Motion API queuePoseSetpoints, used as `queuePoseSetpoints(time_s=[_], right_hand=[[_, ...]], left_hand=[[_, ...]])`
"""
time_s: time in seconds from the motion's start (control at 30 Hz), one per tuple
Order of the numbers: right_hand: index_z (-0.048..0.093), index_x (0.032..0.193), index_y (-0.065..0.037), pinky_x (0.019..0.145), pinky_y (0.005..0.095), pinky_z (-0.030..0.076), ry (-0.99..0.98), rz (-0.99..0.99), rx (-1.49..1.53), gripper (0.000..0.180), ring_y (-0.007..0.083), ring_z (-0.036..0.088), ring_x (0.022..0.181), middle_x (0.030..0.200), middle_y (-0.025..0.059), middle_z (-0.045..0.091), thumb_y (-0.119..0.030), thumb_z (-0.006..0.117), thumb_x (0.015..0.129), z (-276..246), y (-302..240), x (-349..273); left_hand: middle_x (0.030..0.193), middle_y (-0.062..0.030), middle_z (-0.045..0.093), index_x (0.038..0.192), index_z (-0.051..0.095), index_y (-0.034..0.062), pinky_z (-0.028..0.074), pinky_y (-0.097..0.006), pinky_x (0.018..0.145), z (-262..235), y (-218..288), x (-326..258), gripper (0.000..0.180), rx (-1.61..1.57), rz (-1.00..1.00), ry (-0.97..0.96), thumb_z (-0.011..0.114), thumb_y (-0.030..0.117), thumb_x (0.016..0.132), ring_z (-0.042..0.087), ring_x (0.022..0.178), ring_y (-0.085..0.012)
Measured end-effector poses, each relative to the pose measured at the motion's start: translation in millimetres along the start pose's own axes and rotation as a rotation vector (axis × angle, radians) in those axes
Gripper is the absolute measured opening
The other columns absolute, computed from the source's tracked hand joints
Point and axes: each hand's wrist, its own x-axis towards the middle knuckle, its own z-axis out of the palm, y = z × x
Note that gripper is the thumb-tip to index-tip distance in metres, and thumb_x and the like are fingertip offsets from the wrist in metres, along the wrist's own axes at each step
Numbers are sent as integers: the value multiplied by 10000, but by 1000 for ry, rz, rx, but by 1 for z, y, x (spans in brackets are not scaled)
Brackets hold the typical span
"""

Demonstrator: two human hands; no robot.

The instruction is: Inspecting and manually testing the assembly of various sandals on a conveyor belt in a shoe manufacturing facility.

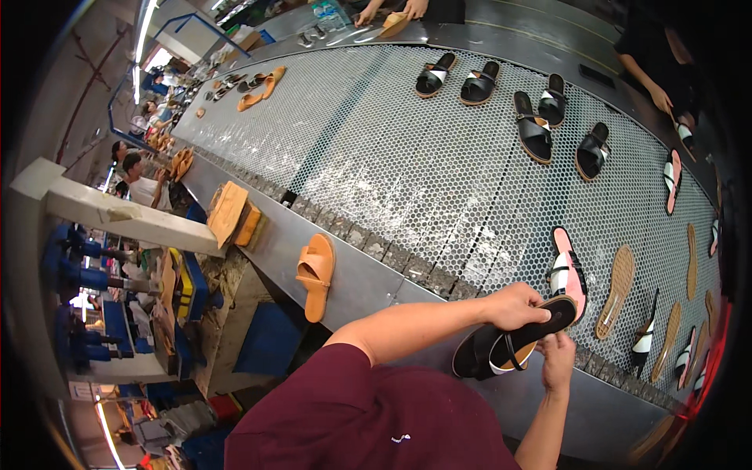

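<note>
My left hand (517, 305) grips a black slide sandal (476, 354) by its heel, the thumb lying on the insole. The sandal is tilted over the metal edge of the conveyor, with white and tan parts and a thin black strap showing. My right hand (558, 359) has its fingers bent against the sandal's side below the heel; the fingertips are partly hidden. Just beyond, a pink-insoled sandal (578, 286) with white and black straps lies on the conveyor. On the metal ledge to the left rests a tan sandal (316, 270).
The mesh conveyor (376, 164) carries several black sandals (535, 129) farther off and loose soles (615, 294) to the right. A beam (129, 215) ends near tan blocks (229, 213) at the left. Across the belt, a co-worker's hands (413, 9) hold a tan shoe piece; another co-worker's arm (646, 82) reaches in.
</note>
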Motion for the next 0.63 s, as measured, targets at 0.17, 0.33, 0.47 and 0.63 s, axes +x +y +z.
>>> queuePoseSetpoints(time_s=[0.17, 0.33, 0.47, 0.63], right_hand=[[631, 1113, 50, 797, 252, 505, -52, 17, 34, 210, 110, 640, 871, 1016, 64, 677, -104, 569, 984, -6, 19, 2], [627, 1084, 71, 778, 261, 509, -18, -6, 76, 194, 115, 631, 852, 1016, 85, 679, -76, 561, 977, -3, 6, 1], [642, 1023, 69, 747, 251, 504, 5, 35, 106, 158, 98, 616, 812, 968, 76, 677, -62, 588, 955, -8, 6, 3], [623, 1080, 52, 774, 262, 507, -61, 53, 232, 303, 107, 624, 825, 984, 71, 685, -218, 676, 953, -21, 13, 3]], left_hand=[[672, -65, 640, 905, 725, 5, 476, -312, 604, 11, 7, 1, 315, -15, -26, 77, 672, 315, 882, 567, 625, -111], [669, -67, 639, 853, 716, -10, 477, -316, 606, 20, 16, -1, 351, -83, -71, 114, 669, 336, 894, 570, 626, -109], [710, -78, 663, 874, 717, -17, 492, -303, 625, 26, 16, 2, 364, -100, -102, 140, 668, 343, 904, 599, 650, -114], [754, -64, 691, 911, 735, 2, 505, -309, 649, 28, 18, 2, 353, -174, -147, 152, 668, 349, 906, 618, 676, -120]])
